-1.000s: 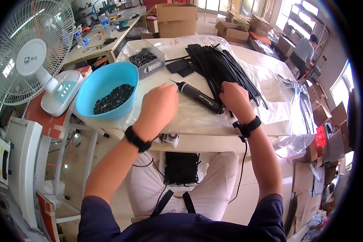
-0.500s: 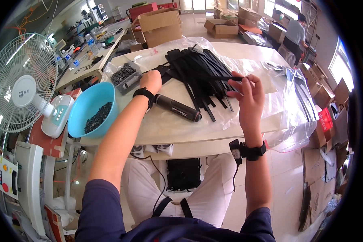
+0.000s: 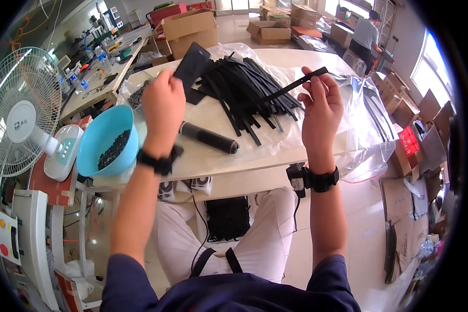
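My left hand (image 3: pixel 164 101) is raised over the table, closed on a flat black rectangular piece (image 3: pixel 192 62) that tilts upward. My right hand (image 3: pixel 322 104) pinches one end of a narrow black strip (image 3: pixel 296 83), which slants down to the left across a pile of similar black strips (image 3: pixel 244 93). Another flat black piece (image 3: pixel 194 96) lies on the table below the one in my left hand. Closer to me rests a dark cylinder (image 3: pixel 210 138) with an orange ring near its end. A clear box of small dark parts (image 3: pixel 136 97) is partly hidden behind my left hand.
A blue bowl (image 3: pixel 90 151) with small black pieces stands at the table's left edge, beside a fan (image 3: pixel 22 122). Clear plastic sheeting (image 3: pixel 356 125) covers the right side. Cardboard boxes (image 3: pixel 190 31) stand beyond; a person (image 3: pixel 366 39) is at the far right.
My left hand has lifted off the table and moved left, bringing up the flat black piece. The right hand has raised its strip's end. The whole view has shifted slightly.
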Motion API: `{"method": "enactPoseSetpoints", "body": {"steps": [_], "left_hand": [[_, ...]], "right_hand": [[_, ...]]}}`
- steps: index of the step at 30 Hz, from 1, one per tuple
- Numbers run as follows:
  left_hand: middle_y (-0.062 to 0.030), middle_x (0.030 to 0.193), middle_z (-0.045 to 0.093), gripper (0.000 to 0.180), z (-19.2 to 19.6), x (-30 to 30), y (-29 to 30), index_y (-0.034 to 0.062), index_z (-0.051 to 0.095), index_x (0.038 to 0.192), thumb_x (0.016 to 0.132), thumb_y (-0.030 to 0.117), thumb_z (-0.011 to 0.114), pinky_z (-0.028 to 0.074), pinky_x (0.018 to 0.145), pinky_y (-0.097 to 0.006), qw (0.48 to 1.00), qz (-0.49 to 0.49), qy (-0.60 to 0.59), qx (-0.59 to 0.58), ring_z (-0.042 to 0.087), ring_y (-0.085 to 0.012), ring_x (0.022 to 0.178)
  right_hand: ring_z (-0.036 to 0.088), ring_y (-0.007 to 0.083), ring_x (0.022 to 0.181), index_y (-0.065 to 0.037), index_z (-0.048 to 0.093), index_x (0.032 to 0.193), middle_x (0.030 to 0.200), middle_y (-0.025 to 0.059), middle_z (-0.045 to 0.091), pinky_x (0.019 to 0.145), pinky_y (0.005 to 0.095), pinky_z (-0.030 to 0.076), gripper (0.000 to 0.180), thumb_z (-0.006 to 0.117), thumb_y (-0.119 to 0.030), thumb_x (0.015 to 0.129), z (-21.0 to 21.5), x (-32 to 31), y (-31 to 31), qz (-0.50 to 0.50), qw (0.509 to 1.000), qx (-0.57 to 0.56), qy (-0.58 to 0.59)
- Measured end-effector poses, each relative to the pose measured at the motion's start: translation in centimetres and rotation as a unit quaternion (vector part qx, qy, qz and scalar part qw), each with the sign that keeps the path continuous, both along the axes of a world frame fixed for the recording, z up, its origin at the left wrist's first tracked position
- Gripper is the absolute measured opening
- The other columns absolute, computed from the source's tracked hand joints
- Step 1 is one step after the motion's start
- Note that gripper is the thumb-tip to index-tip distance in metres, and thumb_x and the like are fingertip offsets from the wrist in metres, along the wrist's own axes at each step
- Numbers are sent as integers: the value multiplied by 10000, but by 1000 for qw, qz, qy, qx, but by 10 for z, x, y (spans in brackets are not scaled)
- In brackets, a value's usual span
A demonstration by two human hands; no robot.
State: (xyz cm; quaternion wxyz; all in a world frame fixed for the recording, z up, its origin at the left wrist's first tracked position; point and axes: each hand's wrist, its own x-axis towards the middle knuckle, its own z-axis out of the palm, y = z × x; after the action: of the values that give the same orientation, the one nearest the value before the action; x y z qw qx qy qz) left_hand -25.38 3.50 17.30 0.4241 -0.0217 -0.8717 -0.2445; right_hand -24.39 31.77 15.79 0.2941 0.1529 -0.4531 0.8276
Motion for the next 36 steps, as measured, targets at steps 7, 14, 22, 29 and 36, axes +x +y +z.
{"method": "enactPoseSetpoints", "body": {"steps": [7,14,22,29,36], "left_hand": [[-126,932,690,218,-84,70,26,-81,601,1133,995,47,491,588,648,-285,903,-203,-170,339,718,-185,765],[-132,952,690,206,-90,67,18,-98,595,1108,1001,27,470,596,703,-291,851,-278,-167,412,717,-203,796],[-142,984,682,206,-105,79,9,-93,585,1116,1004,30,463,614,735,-302,789,-345,-117,495,722,-218,833],[-195,1015,693,255,-101,105,16,-94,578,1123,1004,49,404,622,752,-355,763,-338,-125,537,729,-283,842],[-205,989,698,256,-93,137,9,-95,572,1135,999,32,396,606,703,-340,738,-342,-145,564,731,-280,819]], "right_hand": [[617,74,894,-45,579,1132,1210,151,685,736,252,513,140,587,-93,1000,22,14,-3,33,998,-57,20],[634,106,984,-78,556,1180,1257,158,663,790,269,544,162,556,-105,1019,29,44,12,-22,996,-1,85],[668,206,1035,-30,553,1163,1192,198,666,880,338,561,160,542,-102,1020,45,82,45,-107,988,9,108],[664,124,926,-52,579,1142,1121,122,700,792,265,535,146,581,-108,1007,14,77,21,-73,997,25,-5],[672,127,882,-2,654,1127,1037,102,722,756,263,546,211,655,-122,953,54,14,-6,-136,985,98,42]]}}
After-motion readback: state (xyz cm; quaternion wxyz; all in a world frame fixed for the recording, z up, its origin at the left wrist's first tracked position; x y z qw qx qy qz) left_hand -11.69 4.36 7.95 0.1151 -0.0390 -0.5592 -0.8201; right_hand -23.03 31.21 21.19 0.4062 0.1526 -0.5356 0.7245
